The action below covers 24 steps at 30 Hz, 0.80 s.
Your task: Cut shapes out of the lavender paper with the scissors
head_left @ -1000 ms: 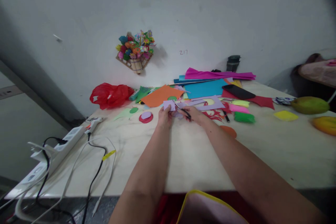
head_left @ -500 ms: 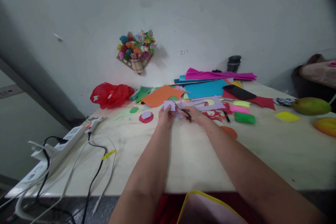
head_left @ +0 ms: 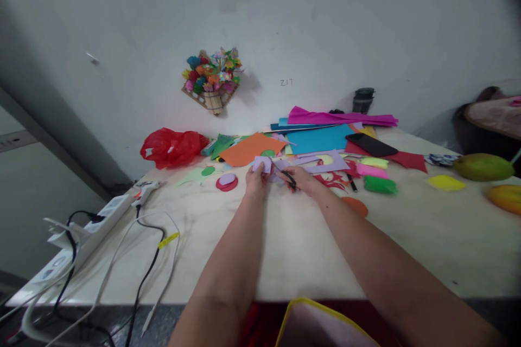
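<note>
While left grip [head_left: 255,179] pinches lilac paper [head_left: 261,162], right grip [head_left: 301,178] around scissors [head_left: 290,179], open tabletop [head_left: 299,252] toward near edge [head_left: 272,299]

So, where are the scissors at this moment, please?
In the head view, near the middle, the scissors are in the right hand, just right of the small lavender paper that the left hand holds.

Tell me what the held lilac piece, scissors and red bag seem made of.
Lilac piece: matte paper or foam sheet, judging by its flat, even colour. Scissors: black handles, probably plastic; blades too small to judge. Red bag: likely thin plastic film, glossy, crinkled, translucent.
</note>
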Tool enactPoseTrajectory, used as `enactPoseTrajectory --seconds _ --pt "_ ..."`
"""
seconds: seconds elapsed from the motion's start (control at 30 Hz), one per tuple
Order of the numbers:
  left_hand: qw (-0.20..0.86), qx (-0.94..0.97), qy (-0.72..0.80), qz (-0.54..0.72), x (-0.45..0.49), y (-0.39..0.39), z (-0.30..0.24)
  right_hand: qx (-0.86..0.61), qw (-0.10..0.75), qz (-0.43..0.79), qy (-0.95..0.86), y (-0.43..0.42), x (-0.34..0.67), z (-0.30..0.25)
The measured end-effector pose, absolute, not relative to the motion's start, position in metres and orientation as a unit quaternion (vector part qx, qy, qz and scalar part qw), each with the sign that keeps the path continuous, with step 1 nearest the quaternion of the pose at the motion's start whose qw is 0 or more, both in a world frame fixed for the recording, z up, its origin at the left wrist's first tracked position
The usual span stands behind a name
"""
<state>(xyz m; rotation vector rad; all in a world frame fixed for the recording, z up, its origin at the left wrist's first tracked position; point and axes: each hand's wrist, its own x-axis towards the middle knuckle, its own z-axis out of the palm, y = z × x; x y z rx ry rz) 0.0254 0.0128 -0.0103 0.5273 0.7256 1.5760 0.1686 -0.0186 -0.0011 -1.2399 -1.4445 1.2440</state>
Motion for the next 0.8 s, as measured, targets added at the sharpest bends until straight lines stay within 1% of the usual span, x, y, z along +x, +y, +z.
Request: enactPoseTrajectory --seconds 0.3,0.8 --pt "0.619 0.2 0.315 0.691 0.0252 0.0109 -0.0063 -0.483 0.426 0.518 -0.562 -0.0165 0.1676 -0.0033" --pt "0.632 0.262 0.336 0.647 0.0245 0.0135 -0.0111 -0.487 0.427 0.513 -0.564 -0.0177 0.1701 -0.0006"
